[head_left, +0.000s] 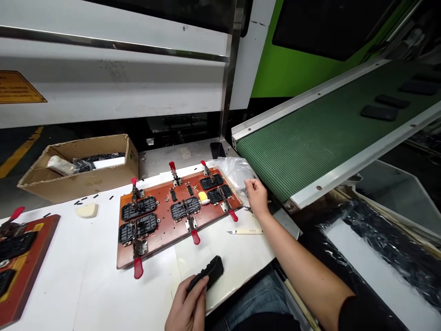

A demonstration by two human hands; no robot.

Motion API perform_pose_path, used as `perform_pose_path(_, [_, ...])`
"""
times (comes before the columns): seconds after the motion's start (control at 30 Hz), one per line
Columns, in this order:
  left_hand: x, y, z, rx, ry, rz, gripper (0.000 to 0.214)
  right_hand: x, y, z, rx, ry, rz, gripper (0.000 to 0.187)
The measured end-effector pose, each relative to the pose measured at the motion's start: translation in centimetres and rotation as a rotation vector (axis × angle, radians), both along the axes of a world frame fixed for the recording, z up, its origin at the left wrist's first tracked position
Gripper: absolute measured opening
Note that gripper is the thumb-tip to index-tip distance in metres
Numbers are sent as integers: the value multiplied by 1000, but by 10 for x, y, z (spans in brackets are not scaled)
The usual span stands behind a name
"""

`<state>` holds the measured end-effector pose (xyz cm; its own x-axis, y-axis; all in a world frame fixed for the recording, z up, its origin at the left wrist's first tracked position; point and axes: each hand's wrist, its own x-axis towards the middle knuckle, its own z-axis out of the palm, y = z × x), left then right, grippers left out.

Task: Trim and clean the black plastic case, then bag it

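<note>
The long green ribbed conveyor belt (327, 133) slopes down from the upper right and carries flat black moulded parts (379, 112) near its upper end, so more pieces appear to be on the way. On the white tabletop (86, 276) lies the reddish-brown rectangular clamping board (165, 232) with red-handled toggle clamps; all six of its nests look filled with black ribbed plastic pieces (138, 208), and the clamp arms lie across the pairs, so by my judgement the loading of this board is largely done, though whether every clamp is locked cannot be told. A second board of the same kind (20, 262) shows partly at the left edge, also with black pieces on it. An open brown cardboard box (79, 177) behind holds dark and white scraps. The left hand (188, 308) has its grip closed around a black oblong plastic part (208, 273) resting at the near tabletop edge, apart from the board. The right hand (257, 195) pinches a crumpled clear plastic bag (234, 170) beside the board's far corner. A small cream-handled knife (246, 231) lies just beside the right wrist; its printed marking is too small to read. A yellow sign (17, 87) on the machine panel bears writing that is too blurred to read.
</note>
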<state>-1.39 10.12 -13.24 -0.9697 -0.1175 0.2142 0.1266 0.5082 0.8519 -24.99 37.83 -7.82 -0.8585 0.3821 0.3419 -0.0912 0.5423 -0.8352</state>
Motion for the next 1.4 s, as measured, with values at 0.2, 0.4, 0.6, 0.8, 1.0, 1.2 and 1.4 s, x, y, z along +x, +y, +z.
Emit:
perform_pose_path(0.2, [-12, 4, 47, 80, -176, 75, 26, 102, -53, 23, -116, -206, 399, 44])
perform_pose_path(0.4, [-26, 20, 83, 181, -196, -45, 18, 155, -81, 37, -234, -496, 816, 27])
perform_pose_path(0.6, [-17, 22, 79, 152, -276, 3, 14, 149, -69, 22, -272, -494, 808, 23])
perform_pose_path(0.8, [-17, 22, 84, 155, -305, 108, 20, 151, -61, 20, -324, -507, 785, 30])
perform_pose_path(1.0, [-27, 24, 90, 215, -356, -40, 24, 162, -66, 25, -293, -531, 835, 21])
perform_pose_path(1.2, [-26, 27, 83, 177, -366, 19, 34, 165, -67, 16, -115, -445, 577, 28])
perform_pose_path(1.4, [-27, 18, 82, 114, -337, 53, 30, 165, -70, 15, -187, -512, 734, 28])
